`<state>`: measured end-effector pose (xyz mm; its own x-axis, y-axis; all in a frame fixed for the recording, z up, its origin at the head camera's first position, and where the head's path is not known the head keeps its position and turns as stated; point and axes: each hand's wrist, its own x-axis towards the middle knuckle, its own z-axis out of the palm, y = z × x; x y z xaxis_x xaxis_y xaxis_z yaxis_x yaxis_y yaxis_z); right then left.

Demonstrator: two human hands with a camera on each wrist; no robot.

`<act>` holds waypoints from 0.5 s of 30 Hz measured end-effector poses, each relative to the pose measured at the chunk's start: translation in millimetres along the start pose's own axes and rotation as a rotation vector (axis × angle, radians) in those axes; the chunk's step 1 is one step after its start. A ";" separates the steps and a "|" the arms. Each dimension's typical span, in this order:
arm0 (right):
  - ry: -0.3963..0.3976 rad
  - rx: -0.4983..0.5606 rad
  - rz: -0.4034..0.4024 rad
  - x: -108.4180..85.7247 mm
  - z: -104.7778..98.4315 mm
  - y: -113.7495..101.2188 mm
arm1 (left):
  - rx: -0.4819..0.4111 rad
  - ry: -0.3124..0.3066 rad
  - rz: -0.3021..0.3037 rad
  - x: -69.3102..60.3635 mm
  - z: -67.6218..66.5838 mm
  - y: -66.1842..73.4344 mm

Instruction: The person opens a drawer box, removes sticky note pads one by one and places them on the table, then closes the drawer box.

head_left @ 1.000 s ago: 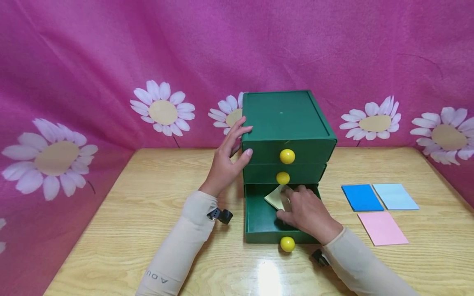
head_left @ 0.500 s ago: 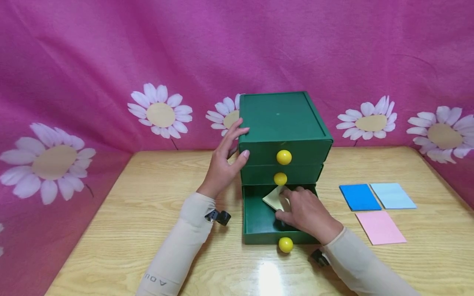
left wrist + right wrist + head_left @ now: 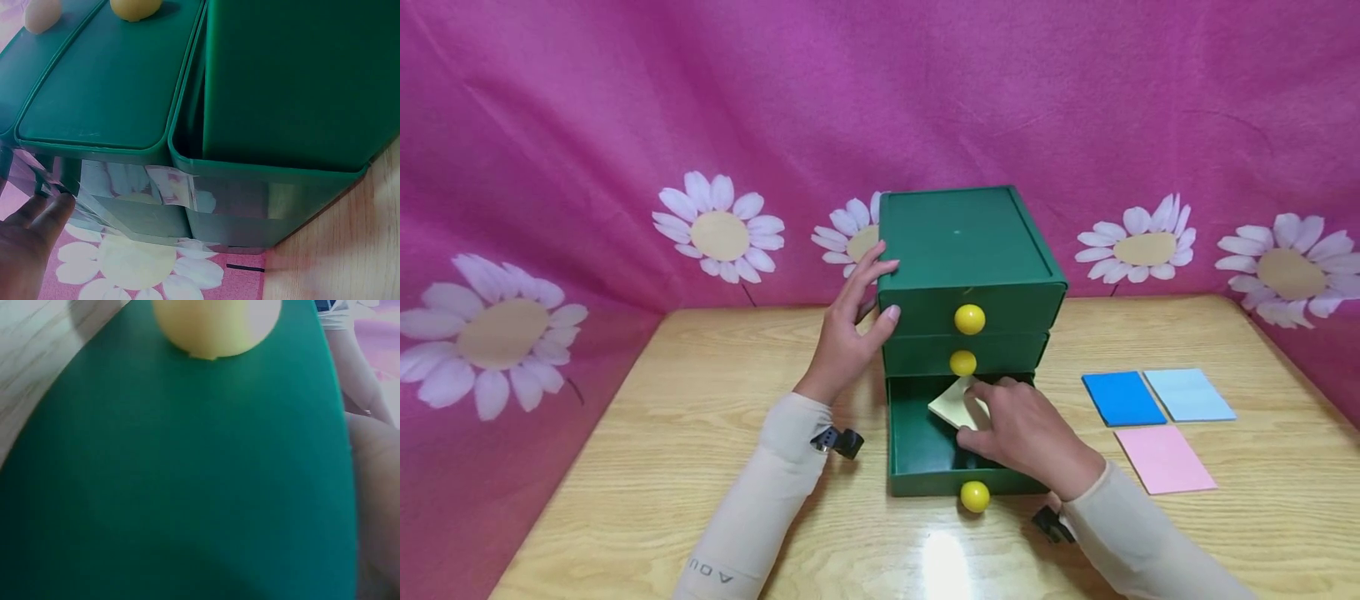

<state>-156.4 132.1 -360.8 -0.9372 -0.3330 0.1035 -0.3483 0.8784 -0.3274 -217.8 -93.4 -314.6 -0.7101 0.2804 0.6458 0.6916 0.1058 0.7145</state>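
Note:
A green drawer cabinet (image 3: 966, 242) with yellow knobs stands on the table. Its bottom drawer (image 3: 917, 454) is pulled out, while the upper two are closed. Inside that drawer is a pale yellow sticky note pad (image 3: 953, 406), partly covered by my right hand (image 3: 1026, 429), which pinches it between thumb and fingers. My left hand (image 3: 850, 333) rests its outstretched fingers and thumb against the cabinet's left side and front corner. In the left wrist view, fingertips (image 3: 59, 206) touch the cabinet's side. The drawer front (image 3: 206, 462) fills most of the right wrist view, hiding the right fingertips.
On the table (image 3: 700, 450), right of the cabinet, lie a blue pad (image 3: 1123, 398), a light blue pad (image 3: 1190, 394) and a pink pad (image 3: 1165, 459). A magenta cloth (image 3: 880, 100) with large daisies hangs behind the table and along its sides.
The head view has shifted slightly, so the cabinet and pads appear a little further left. Both hands keep nearly the same places on the cabinet and at the yellow pad.

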 end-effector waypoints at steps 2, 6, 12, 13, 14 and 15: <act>-0.004 -0.003 -0.003 -0.5 -0.9 -2.0 | 0.001 0.000 -0.001 -0.2 -0.6 -0.3; -0.003 0.002 -0.011 -1.9 -3.3 -6.8 | 0.005 0.002 0.002 -0.6 -2.0 -0.5; 0.057 0.008 -0.049 -7.6 -5.1 -10.4 | -0.013 -0.004 0.023 -0.1 -2.3 -3.2; 0.069 0.008 -0.054 -8.7 -5.4 -10.4 | -0.015 -0.006 0.025 -0.1 -2.1 -3.5; 0.076 0.010 -0.053 -9.7 -5.7 -10.4 | -0.017 -0.007 0.026 0.2 -1.8 -3.8; 0.080 0.013 -0.049 -10.3 -6.1 -10.3 | -0.015 -0.007 0.027 0.6 -1.8 -3.8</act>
<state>-143.3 128.5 -352.7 -0.9176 -0.3468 0.1944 -0.3943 0.8568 -0.3323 -221.1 -95.3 -316.5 -0.6904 0.2897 0.6629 0.7082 0.0834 0.7011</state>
